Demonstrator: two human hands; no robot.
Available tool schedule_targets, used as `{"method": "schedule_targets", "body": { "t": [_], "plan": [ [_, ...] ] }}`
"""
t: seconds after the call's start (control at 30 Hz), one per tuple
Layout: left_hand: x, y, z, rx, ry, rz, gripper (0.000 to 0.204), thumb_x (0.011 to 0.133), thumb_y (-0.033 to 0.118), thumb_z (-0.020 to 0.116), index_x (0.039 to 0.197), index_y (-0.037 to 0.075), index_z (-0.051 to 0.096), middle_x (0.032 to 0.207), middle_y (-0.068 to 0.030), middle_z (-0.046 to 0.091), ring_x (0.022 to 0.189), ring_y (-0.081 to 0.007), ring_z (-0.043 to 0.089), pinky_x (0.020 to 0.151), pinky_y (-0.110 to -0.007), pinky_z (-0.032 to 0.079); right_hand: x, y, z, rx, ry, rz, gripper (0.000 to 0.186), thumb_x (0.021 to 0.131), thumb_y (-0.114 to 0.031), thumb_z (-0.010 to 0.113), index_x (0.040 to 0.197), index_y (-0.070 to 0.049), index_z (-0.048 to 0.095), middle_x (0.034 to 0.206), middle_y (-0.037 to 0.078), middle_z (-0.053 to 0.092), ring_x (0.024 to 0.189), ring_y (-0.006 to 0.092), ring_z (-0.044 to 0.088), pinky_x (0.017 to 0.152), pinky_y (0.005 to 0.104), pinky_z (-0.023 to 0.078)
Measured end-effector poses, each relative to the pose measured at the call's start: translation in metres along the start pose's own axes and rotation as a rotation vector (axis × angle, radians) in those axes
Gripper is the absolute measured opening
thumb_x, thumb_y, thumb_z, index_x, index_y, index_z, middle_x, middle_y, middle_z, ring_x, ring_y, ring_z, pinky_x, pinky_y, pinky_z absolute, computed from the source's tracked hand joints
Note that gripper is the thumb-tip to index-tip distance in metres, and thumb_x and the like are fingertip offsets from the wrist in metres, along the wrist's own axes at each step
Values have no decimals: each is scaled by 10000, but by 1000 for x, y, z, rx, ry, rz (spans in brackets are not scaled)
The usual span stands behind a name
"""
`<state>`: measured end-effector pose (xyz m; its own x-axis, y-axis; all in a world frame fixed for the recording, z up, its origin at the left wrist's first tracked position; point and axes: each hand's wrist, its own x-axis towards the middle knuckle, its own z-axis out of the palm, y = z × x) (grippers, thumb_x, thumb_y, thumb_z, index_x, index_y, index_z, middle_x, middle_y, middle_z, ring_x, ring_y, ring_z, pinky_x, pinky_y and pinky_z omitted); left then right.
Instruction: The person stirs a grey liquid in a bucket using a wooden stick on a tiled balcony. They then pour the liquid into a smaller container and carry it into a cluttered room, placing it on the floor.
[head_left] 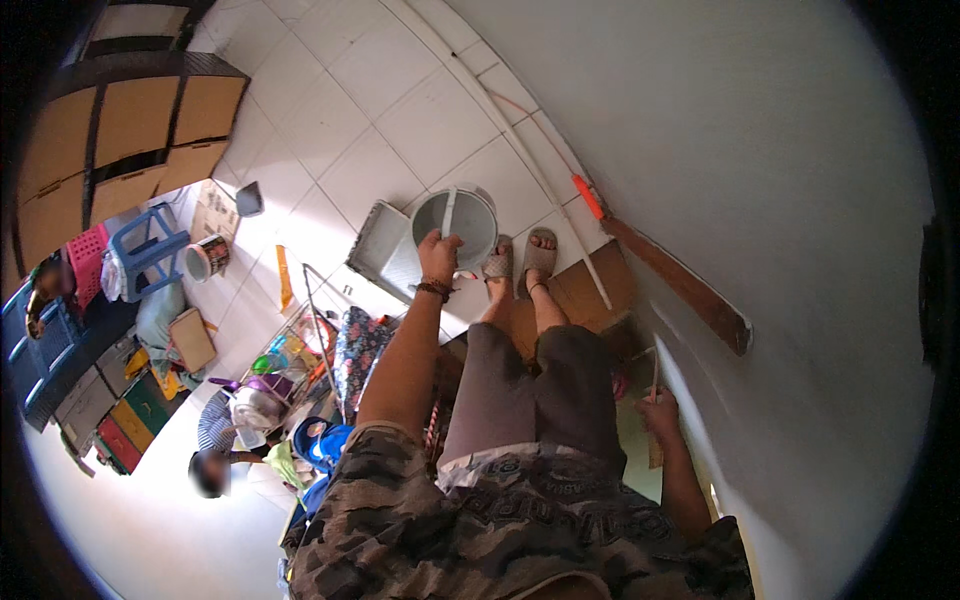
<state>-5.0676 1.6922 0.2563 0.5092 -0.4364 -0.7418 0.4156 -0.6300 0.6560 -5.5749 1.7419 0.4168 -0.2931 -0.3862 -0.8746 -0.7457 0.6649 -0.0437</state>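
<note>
My left hand [440, 257] is closed at the near rim of a round grey bucket [485, 225]. It grips a pale flat strip [449, 208] that reaches across the bucket's mouth toward the far rim; whether the strip is part of the bucket, I cannot tell. A shallow grey rectangular tray [380, 240] lies on the floor just left of the bucket. Low on the right, next to my thigh and the wall, my right hand [658, 412] is closed around a thin light-brown stick-like thing [655, 372]. What its lower end is remains unclear.
A long brown board-like piece with an orange end [588, 196] leans on the grey wall [760, 130]. A pale pole [560, 205] lies over the tiles near my sandals [540, 250]. Leftward are a blue stool [150, 250], a small tub [207, 258], a cluttered rack and two people.
</note>
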Motion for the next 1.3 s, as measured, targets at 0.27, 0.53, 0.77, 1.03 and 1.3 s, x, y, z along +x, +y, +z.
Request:
{"method": "schedule_targets", "body": {
  "t": [0.27, 0.53, 0.77, 1.03, 1.3],
  "plan": [
    [89, -45, 19, -85, -22, 34, 150, 707, 122, 634, 684, 37, 513, 560, -25, 479, 468, -142, 445, 438, -307, 353, 53, -13, 52, -36, 14, -68, 480, 711, -108, 767, 1127, -47, 534, 862, 60, 606, 609, 144, 568, 475, 313, 475],
    [173, -93, 15, 84, -36, 67, 178, 679, 147, 663, 686, 10, 550, 586, -54, 532, 521, -163, 504, 494, -317, 403, 58, -104, 90, -56, -90, 64, 431, 751, -103, 759, 1111, -59, 527, 783, 58, 594, 569, 122, 555, 452, 305, 465],
    [194, -113, 12, 74, -27, 100, 216, 676, 168, 673, 673, -19, 565, 579, -78, 550, 537, -159, 521, 509, -325, 400, 92, -105, 102, -193, -123, -55, 406, 762, -93, 745, 1098, -49, 521, 703, 39, 557, 504, 116, 516, 425, 290, 434],
    [192, -98, -19, 10, -25, 83, 166, 732, 155, 655, 677, 36, 553, 577, -6, 496, 472, -143, 445, 454, -311, 346, 165, -159, 136, -270, -126, -176, 523, 723, -227, 787, 1141, -3, 566, 1006, 190, 642, 899, 275, 646, 813, 391, 502],
    [186, -63, -48, 9, -85, 276, 206, 849, 216, 551, 753, 36, 585, 586, -5, 462, 488, -111, 414, 460, -277, 307, 268, -165, 164, -284, -80, -321, 612, 709, -262, 806, 1179, 39, 553, 1032, 214, 650, 883, 265, 650, 777, 392, 516]
  ]
}}
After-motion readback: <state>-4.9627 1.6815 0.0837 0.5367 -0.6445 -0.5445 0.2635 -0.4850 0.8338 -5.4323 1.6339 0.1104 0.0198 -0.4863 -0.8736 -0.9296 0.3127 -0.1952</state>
